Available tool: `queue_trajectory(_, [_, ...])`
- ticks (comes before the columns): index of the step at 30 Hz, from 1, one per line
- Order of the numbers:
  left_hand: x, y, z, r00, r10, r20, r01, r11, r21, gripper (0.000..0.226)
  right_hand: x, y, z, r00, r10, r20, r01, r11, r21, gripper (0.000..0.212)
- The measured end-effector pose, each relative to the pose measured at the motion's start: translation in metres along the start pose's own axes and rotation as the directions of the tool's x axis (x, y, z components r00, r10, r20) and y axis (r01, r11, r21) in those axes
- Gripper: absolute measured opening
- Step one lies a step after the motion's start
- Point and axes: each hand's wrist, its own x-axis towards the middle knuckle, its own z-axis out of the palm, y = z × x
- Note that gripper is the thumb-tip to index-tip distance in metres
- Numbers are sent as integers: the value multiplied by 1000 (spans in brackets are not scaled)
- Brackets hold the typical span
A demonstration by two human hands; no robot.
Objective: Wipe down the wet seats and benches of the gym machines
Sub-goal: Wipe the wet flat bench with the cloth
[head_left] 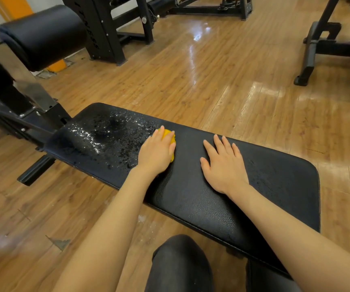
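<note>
A long black padded bench (191, 192) runs from the middle left to the lower right. Its left end is covered in water droplets (104, 135); the middle and right part look mostly dry. My left hand (156, 152) presses a yellow cloth (168, 134) onto the pad at the edge of the wet patch, fingers lying over the cloth, most of which is hidden under the palm. My right hand (224, 165) rests flat on the pad to the right, fingers spread, holding nothing.
A black roller pad (43, 34) and the bench's steel frame (26, 110) stand at the left. Black machine frames (106, 28) are at the back and another machine base (317, 49) at the right. The wooden floor (212, 70) is glossy. My dark trouser knees (180, 264) are below.
</note>
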Motion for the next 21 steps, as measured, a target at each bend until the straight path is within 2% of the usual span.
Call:
queue_trajectory(4, [-21, 6, 1, 1000, -10, -20, 10, 1000, 0, 50, 1, 0, 0, 1000, 2, 0, -2, 1000, -1, 58])
queue_trajectory(10, [-134, 24, 16, 997, 47, -61, -50, 998, -46, 56, 0, 1, 1, 1000, -4, -15, 4, 1000, 13, 56])
queue_trajectory(14, [-146, 19, 18, 996, 45, -83, -44, 999, 10, 50, -4, -1, 0, 982, -162, -98, 169, 983, 69, 54])
queue_trajectory(17, [-110, -5, 11, 997, -66, -45, 65, 998, -18, 46, -5, 0, 0, 979, -195, -54, 199, 977, 74, 68])
queue_trajectory(19, [-81, -28, 3, 979, -195, -54, 192, 980, -45, 46, -5, 1, 1, 983, -183, -28, 184, 981, 58, 68])
queue_trajectory(21, [-63, -44, -1, 964, -257, -61, 254, 965, -63, 46, -4, 1, 1, 984, -178, -24, 179, 983, 51, 65])
